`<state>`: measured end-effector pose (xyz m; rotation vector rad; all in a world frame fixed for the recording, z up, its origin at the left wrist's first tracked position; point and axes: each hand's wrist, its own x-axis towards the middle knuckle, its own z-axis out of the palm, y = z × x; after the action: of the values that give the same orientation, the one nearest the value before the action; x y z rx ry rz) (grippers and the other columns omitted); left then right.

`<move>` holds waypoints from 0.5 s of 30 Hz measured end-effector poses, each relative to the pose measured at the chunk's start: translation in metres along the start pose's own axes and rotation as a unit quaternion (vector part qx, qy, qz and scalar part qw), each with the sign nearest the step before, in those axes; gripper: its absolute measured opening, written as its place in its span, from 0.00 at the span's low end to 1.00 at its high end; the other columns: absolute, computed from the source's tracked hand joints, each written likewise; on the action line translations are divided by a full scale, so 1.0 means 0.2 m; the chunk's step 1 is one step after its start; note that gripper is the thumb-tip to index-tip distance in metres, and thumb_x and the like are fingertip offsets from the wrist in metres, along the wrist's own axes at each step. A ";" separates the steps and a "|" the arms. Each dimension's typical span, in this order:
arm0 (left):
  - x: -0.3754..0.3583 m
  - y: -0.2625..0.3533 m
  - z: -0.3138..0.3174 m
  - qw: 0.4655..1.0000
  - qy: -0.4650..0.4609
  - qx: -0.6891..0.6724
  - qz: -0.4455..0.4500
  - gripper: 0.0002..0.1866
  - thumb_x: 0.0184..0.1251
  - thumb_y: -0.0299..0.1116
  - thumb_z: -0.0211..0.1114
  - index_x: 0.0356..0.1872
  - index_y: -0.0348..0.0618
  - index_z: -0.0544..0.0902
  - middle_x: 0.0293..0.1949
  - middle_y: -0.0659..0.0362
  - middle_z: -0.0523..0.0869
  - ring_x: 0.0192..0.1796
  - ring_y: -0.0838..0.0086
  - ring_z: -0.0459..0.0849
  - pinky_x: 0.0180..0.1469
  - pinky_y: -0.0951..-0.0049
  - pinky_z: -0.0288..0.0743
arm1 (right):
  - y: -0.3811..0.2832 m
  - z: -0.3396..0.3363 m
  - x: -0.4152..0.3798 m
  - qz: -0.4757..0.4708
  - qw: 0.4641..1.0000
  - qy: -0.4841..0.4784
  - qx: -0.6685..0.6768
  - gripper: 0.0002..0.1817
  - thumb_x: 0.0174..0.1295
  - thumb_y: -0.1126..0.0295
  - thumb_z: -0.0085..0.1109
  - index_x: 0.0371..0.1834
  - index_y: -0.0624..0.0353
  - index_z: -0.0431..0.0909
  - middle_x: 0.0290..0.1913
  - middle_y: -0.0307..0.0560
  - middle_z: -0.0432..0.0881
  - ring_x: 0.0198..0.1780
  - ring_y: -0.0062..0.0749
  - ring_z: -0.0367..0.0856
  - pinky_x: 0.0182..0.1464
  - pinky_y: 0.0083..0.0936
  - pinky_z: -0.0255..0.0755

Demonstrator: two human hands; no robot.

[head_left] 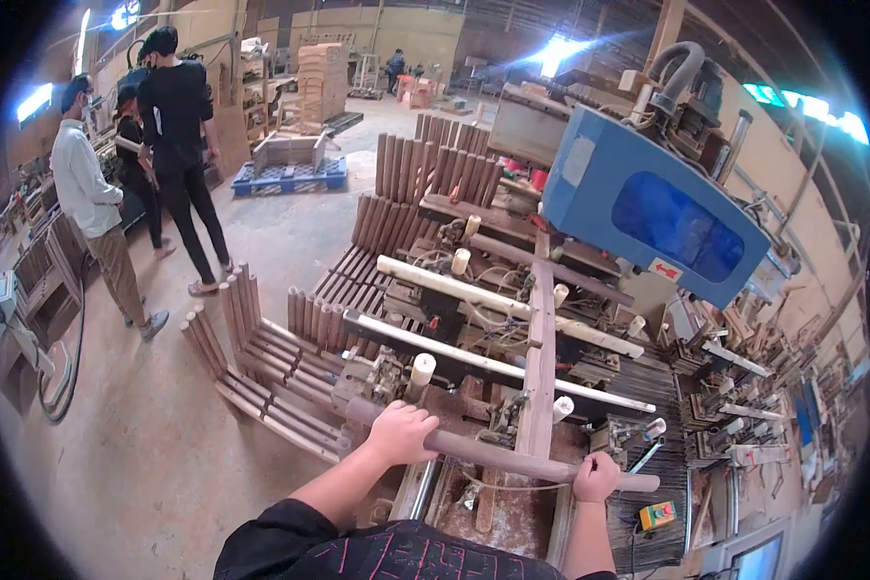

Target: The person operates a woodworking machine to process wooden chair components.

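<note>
A long round wooden rod [503, 458] lies across the near end of the machine bed, slanting down to the right. My left hand [403, 432] is closed over the rod near its left end. Farther right, my right hand [597, 478] grips it with curled fingers, and the tip sticks out past that hand. A flat wooden bar [539, 387] runs away from me, its near end meeting the rod between my hands. Just beyond my left hand stands a white cylinder [421, 371] beside metal clamp parts [385, 375].
A blue machine housing [638, 208] overhangs the bed at the right. Slatted wooden racks [295, 362] stand left of the bed. A small control box [658, 514] sits at the lower right. Several people [179, 126] stand at the left, near a blue pallet [290, 181].
</note>
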<state>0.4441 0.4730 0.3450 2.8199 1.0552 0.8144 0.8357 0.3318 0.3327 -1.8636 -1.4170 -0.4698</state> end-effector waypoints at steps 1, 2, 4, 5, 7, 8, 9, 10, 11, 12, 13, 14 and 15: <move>0.01 0.00 0.00 1.000 0.006 0.001 0.001 0.25 0.37 0.55 0.78 0.32 0.51 0.81 0.29 0.62 0.83 0.37 0.65 0.85 0.44 0.63 0.73 | 0.00 0.00 0.00 0.000 1.000 0.013 0.000 0.04 0.50 0.71 0.58 0.20 0.56 0.77 0.24 0.51 0.80 0.29 0.53 0.78 0.33 0.44 0.68; 0.01 -0.01 0.00 1.000 0.015 0.002 0.008 0.25 0.37 0.56 0.77 0.31 0.51 0.81 0.29 0.61 0.83 0.36 0.64 0.85 0.44 0.63 0.73 | 0.01 0.01 0.00 -0.002 1.000 0.016 -0.007 0.04 0.50 0.71 0.57 0.20 0.56 0.77 0.24 0.51 0.80 0.29 0.53 0.78 0.33 0.44 0.68; 0.01 0.00 -0.02 1.000 -0.004 0.015 0.009 0.25 0.36 0.57 0.77 0.31 0.51 0.82 0.29 0.60 0.84 0.36 0.64 0.85 0.45 0.62 0.73 | 0.02 0.02 -0.01 -0.012 0.999 0.033 -0.024 0.06 0.50 0.71 0.57 0.18 0.56 0.77 0.23 0.52 0.79 0.28 0.54 0.78 0.32 0.44 0.68; 0.01 0.01 -0.02 0.999 -0.027 0.017 0.004 0.25 0.39 0.57 0.76 0.33 0.51 0.82 0.31 0.59 0.84 0.39 0.64 0.86 0.47 0.62 0.73 | 0.02 0.03 -0.01 -0.012 0.999 0.043 -0.018 0.06 0.50 0.70 0.58 0.17 0.56 0.76 0.21 0.52 0.78 0.27 0.54 0.77 0.31 0.44 0.68; 0.01 0.01 -0.04 0.998 -0.057 0.028 0.000 0.26 0.42 0.57 0.75 0.35 0.51 0.82 0.33 0.59 0.85 0.40 0.63 0.86 0.48 0.61 0.73 | 0.03 0.04 0.00 -0.013 0.998 0.054 -0.001 0.08 0.49 0.70 0.58 0.15 0.56 0.75 0.20 0.53 0.77 0.25 0.55 0.77 0.30 0.45 0.68; 0.01 0.02 -0.05 0.997 -0.064 0.038 0.000 0.26 0.42 0.58 0.75 0.35 0.51 0.82 0.33 0.59 0.85 0.40 0.63 0.86 0.48 0.61 0.74 | 0.02 0.03 0.00 -0.013 0.998 0.056 0.011 0.08 0.48 0.70 0.59 0.15 0.57 0.75 0.19 0.54 0.76 0.24 0.55 0.77 0.29 0.45 0.68; 0.00 0.02 -0.04 0.998 -0.055 0.037 0.003 0.26 0.42 0.59 0.74 0.35 0.51 0.82 0.32 0.60 0.85 0.39 0.64 0.87 0.48 0.61 0.74 | 0.02 0.03 0.00 -0.016 0.998 0.058 0.005 0.08 0.49 0.70 0.59 0.15 0.57 0.76 0.19 0.54 0.77 0.23 0.54 0.77 0.29 0.46 0.68; 0.00 0.01 -0.03 0.998 -0.047 0.036 0.006 0.26 0.42 0.59 0.74 0.34 0.51 0.83 0.31 0.60 0.85 0.39 0.64 0.87 0.47 0.61 0.74 | 0.03 0.04 -0.01 -0.018 0.998 0.059 -0.001 0.09 0.49 0.69 0.59 0.15 0.57 0.77 0.19 0.53 0.78 0.22 0.54 0.77 0.28 0.46 0.68; -0.01 0.00 -0.01 0.998 -0.030 0.043 0.020 0.26 0.41 0.61 0.74 0.34 0.52 0.83 0.29 0.60 0.85 0.37 0.64 0.87 0.45 0.61 0.75 | 0.07 0.07 -0.05 -0.014 0.998 0.061 -0.010 0.08 0.48 0.69 0.59 0.15 0.57 0.77 0.19 0.53 0.78 0.23 0.54 0.77 0.28 0.46 0.68; -0.01 -0.02 0.01 0.998 -0.009 0.050 0.033 0.27 0.40 0.63 0.74 0.34 0.53 0.84 0.27 0.61 0.85 0.35 0.63 0.87 0.43 0.61 0.76 | 0.09 0.08 -0.04 -0.014 0.998 0.064 -0.020 0.07 0.48 0.69 0.59 0.15 0.56 0.78 0.20 0.53 0.78 0.23 0.54 0.77 0.28 0.45 0.68; -0.02 -0.04 0.05 0.998 -0.018 0.054 0.035 0.27 0.41 0.63 0.74 0.34 0.53 0.84 0.27 0.61 0.85 0.35 0.64 0.87 0.43 0.61 0.76 | -0.04 -0.03 -0.03 0.018 0.999 0.037 -0.029 0.08 0.52 0.67 0.59 0.18 0.55 0.79 0.23 0.55 0.80 0.27 0.56 0.79 0.32 0.47 0.71; -0.02 -0.05 0.06 0.997 -0.031 0.056 0.035 0.27 0.42 0.63 0.73 0.34 0.53 0.84 0.28 0.61 0.86 0.35 0.64 0.88 0.42 0.61 0.77 | -0.16 -0.13 -0.04 0.051 0.998 0.006 -0.037 0.09 0.56 0.64 0.59 0.22 0.54 0.80 0.26 0.56 0.82 0.31 0.58 0.81 0.36 0.49 0.75; -0.01 0.01 -0.02 0.997 -0.038 0.066 0.034 0.26 0.44 0.64 0.73 0.35 0.53 0.85 0.28 0.61 0.86 0.36 0.65 0.88 0.43 0.62 0.77 | -0.16 -0.14 -0.03 0.041 0.998 0.017 -0.034 0.09 0.56 0.64 0.59 0.22 0.54 0.80 0.26 0.56 0.82 0.31 0.58 0.81 0.36 0.49 0.75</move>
<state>0.4408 0.4698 0.3478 2.9847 1.0467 0.6591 0.8077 0.3111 0.3580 -1.9505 -1.3109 -0.5127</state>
